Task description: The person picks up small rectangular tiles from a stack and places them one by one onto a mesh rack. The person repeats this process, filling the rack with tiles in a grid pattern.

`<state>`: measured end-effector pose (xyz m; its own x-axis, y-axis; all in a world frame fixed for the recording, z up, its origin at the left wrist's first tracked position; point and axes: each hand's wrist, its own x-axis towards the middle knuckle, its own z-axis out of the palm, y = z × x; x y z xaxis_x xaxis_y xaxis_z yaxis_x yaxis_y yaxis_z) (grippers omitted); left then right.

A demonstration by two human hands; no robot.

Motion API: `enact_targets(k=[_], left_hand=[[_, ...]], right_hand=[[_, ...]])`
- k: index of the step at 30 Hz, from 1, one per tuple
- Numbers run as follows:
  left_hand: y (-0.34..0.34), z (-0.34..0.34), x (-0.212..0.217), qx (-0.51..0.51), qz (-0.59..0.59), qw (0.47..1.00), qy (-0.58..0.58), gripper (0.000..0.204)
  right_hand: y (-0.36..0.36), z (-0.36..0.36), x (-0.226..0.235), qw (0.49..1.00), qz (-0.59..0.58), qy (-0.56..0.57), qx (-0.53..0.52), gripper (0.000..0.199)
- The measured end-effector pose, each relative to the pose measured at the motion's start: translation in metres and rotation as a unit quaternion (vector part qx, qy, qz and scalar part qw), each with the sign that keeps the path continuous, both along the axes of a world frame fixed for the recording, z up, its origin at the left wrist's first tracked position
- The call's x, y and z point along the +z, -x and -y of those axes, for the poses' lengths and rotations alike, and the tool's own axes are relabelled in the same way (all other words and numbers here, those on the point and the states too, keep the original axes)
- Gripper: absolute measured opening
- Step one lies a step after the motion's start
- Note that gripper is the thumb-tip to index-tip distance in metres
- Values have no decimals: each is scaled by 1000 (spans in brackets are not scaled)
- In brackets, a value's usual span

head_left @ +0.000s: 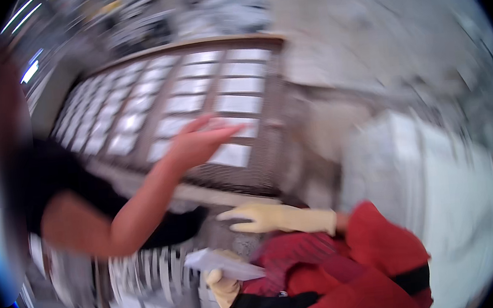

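My right hand [258, 217], in a cream rubber glove, reaches out leftward from a red sleeve. Its fingers are apart with nothing between them. Lower down, my left hand [224, 285], gloved the same way, is closed around the edge of a thin, flat white piece [226, 264], perhaps a tile. Beyond both hands lies a large brown-framed tray [264, 170] with rows of shiny white rectangular pieces [238, 103]. Another person's bare hand [201, 142] extends over the near part of that tray, palm up. Motion blurs much of the picture.
The other person, with a black sleeve [70, 177], stands close on the left. A row of upright pale slats or slabs [145, 270] is below the tray. Large white blocks or wrapped stacks [440, 194] stand at right. Grey floor [377, 28] spreads at the upper right.
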<state>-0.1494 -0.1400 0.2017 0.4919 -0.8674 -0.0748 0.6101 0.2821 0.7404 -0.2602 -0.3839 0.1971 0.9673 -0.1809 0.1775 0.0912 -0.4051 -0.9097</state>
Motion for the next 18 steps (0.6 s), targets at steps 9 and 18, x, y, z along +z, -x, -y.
enact_targets(k=[9,18], left_hand=[[1,51,48,-39,131,990,18,55],[-7,61,51,-96,94,991,-2,59]], right_hand=[[9,-11,-6,993,11,-48,-103,54],[22,0,-23,985,12,-52,-162,53]])
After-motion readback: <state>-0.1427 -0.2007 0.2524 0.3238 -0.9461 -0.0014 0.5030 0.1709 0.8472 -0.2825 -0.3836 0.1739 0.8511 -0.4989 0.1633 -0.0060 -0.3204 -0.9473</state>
